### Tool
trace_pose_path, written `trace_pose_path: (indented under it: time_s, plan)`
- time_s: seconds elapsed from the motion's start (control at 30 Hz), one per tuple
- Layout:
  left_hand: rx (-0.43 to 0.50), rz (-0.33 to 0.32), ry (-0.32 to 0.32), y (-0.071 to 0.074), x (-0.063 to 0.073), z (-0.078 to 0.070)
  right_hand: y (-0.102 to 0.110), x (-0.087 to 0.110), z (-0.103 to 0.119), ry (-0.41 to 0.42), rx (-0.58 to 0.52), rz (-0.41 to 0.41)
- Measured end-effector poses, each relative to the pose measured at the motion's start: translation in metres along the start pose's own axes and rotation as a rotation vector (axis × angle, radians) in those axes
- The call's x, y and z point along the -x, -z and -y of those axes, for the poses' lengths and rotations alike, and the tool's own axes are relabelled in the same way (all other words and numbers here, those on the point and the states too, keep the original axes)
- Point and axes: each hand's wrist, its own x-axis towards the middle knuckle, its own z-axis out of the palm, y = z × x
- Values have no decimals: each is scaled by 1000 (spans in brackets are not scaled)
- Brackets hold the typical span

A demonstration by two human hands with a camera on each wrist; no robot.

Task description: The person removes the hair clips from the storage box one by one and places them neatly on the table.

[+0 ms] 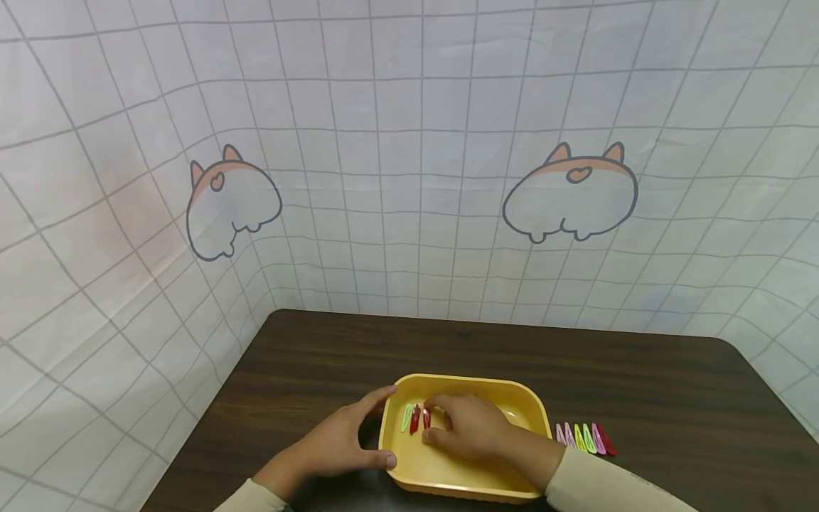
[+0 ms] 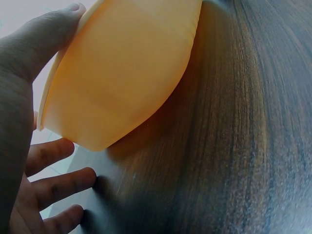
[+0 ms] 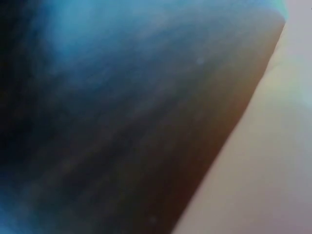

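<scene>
A yellow plastic tray [image 1: 473,491] stands on the dark wood-grain table. My left hand [image 1: 339,437] spans its left end, fingers spread, with thumb and index fingertip on the rim. The left wrist view shows the other fingers [image 2: 63,187] extended beside the tray's outer wall. Inside the tray, my right hand [image 1: 470,427] pinches a red snap hair clip [image 1: 426,419] lengthwise between thumb and index finger, close over the tray floor. Just left of it lie another red hair clip [image 1: 415,419] and a light green hair clip [image 1: 407,418], side by side. The right wrist view is badly blurred.
Right of the tray, several hair clips [image 1: 589,438] in pink, yellow, green and red lie in a row on the table [image 1: 672,412], close to the right forearm. A white grid-patterned curtain [image 1: 409,178] hangs behind the table and along its sides.
</scene>
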Motion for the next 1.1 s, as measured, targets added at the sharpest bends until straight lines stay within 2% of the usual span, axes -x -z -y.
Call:
trace_pose_path:
  time_s: [0.4,0.63,1.1]
  plan:
    - [7,-3,-1,0,1,-1,-2,-1,-3,22,40,-6]
    - [12,-7,-9,-1,1,0,-3,-2,-3,5,38,-3]
    - [-1,-5,15,-1,0,0,-6,-3,-5,21,65,-17]
